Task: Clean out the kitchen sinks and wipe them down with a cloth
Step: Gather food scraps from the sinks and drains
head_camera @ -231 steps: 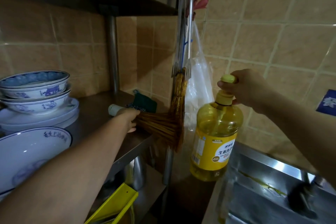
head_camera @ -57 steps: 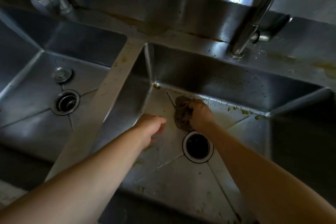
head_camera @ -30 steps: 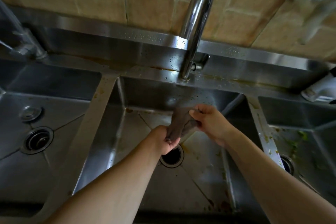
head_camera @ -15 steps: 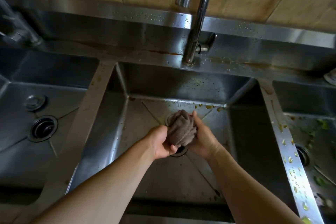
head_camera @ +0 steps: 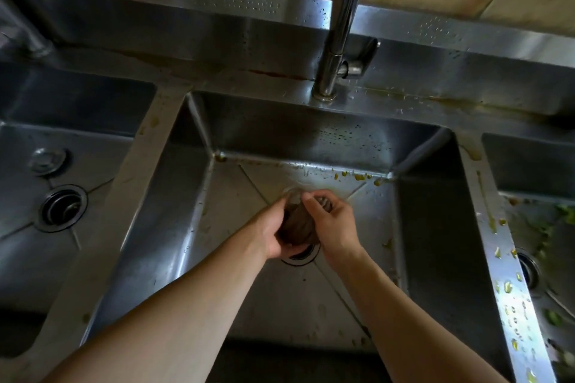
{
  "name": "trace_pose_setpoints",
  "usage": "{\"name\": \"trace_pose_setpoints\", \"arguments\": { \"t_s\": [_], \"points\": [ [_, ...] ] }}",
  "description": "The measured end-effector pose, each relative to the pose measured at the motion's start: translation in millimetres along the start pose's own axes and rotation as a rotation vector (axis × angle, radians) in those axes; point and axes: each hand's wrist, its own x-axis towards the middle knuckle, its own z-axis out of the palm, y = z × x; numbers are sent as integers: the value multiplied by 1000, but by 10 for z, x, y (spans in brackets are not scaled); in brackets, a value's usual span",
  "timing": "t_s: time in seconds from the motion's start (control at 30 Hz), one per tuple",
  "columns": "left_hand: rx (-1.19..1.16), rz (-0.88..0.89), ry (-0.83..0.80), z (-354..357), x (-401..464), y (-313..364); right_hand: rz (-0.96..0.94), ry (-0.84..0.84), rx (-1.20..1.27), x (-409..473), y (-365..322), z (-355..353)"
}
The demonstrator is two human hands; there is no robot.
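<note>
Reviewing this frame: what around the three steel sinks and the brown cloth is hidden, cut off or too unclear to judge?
Head view only:
- Middle sink's round drain: mostly covered by the left hand, right hand and the bunched brown cloth they grip.
- Chrome tap: its arch is cut off by the top edge; whether water runs is unclear.
- Right sink: cropped by the right edge; its green scraps are blurred.

Steel sink unit with three basins, yellow-green food scraps along middle basin's back edge, more scraps on the right divider, faucet at back rim
</note>
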Motion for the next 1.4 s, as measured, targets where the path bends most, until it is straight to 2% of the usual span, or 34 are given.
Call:
{"name": "trace_pose_setpoints", "arguments": {
  "t_s": [0.07, 0.17, 0.27, 0.4, 0.53, 0.8, 1.03, 1.2, 1.3, 1.4],
  "points": [
    [47, 74, 57, 60, 111, -45, 61, 59, -27, 46, 107, -2],
    [129, 270, 159, 95, 230, -149, 183, 55, -47, 118, 238, -8],
    [368, 443, 272, 134, 289, -234, 180, 68, -163, 209, 338, -18],
    [587, 569, 238, 150, 416, -321, 222, 48, -232, 385, 479, -63],
    [717, 552, 315, 87, 572, -347, 257, 6, -275, 482, 636, -30],
    [805, 534, 436, 1, 927, -390, 304, -35, -326, 688, 893, 42],
    [873, 544, 461, -30, 1079, -390, 317, -72, -385, 803, 1051, 46],
    [852, 510, 442, -50, 1098, -372, 372, -63, -314, 754, 1077, 31],
    [737, 401, 449, -37, 1090, -303, 269, -31, -347, 716, 955, 5],
    [330, 187, 384, -9, 979, -224, 58, -138, -299, 567, 806, -131]
  ]
}}
